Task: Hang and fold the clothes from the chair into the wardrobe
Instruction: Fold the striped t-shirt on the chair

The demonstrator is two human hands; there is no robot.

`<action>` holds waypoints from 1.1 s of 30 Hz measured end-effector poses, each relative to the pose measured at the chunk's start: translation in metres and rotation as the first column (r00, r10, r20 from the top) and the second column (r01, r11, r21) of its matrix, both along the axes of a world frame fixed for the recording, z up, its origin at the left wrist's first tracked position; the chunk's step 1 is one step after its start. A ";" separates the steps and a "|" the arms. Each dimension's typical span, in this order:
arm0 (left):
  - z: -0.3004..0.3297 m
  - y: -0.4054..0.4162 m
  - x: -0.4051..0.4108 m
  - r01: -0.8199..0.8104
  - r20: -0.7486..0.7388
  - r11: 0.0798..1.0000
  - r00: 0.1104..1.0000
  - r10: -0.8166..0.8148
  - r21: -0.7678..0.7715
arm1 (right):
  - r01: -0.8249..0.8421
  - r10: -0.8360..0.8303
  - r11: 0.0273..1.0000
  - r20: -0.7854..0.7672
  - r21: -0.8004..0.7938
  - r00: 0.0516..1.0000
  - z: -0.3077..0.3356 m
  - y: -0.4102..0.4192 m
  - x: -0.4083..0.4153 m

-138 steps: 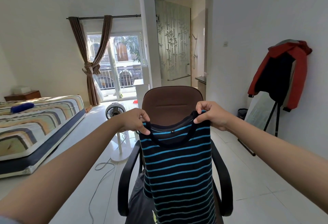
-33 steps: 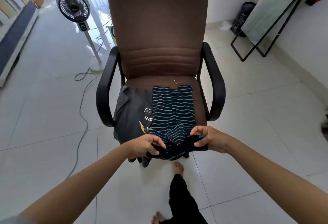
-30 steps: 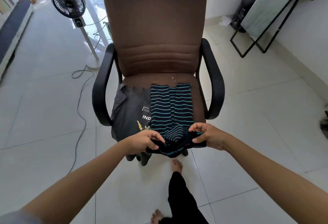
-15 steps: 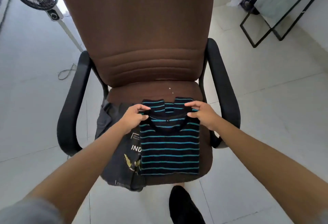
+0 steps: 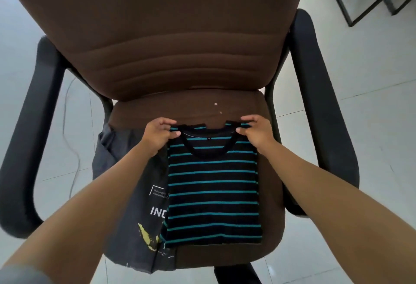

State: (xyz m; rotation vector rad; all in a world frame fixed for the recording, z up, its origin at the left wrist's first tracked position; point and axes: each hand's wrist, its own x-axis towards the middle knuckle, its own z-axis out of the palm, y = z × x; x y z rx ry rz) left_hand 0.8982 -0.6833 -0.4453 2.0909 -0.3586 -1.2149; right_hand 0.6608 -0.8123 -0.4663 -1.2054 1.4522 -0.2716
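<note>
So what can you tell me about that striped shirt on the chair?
The striped shirt is black with thin teal stripes and a black round collar, in a soft knit. It lies folded into a neat rectangle on the brown chair seat, partly overlapping a grey printed shirt. The left hand and right hand pinch its shoulders.

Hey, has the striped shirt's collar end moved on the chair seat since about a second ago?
Yes. The striped shirt has been folded over: its collar end, held at the seat's front edge before, now lies toward the chair backrest, pinched by the left hand and right hand.
</note>
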 end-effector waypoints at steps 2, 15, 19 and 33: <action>-0.006 -0.003 0.002 0.016 0.031 1.000 0.999 -0.015 -0.015 | 0.062 -0.063 0.997 -0.027 -0.037 0.998 -0.007 0.001 0.000; -0.024 0.039 -0.038 -0.157 0.203 0.985 0.964 0.169 -0.077 | 0.028 -0.075 0.914 -0.102 -0.406 0.992 -0.009 0.054 -0.016; -0.021 0.072 -0.066 -0.170 0.150 0.985 0.973 0.173 -0.034 | -0.107 -0.045 0.890 -0.318 -0.443 0.947 -0.018 0.090 -0.036; -0.011 0.075 -0.061 -0.023 -0.002 0.995 1.000 0.023 -0.100 | -0.411 0.400 0.896 -0.098 -0.166 0.911 -0.006 0.076 -0.041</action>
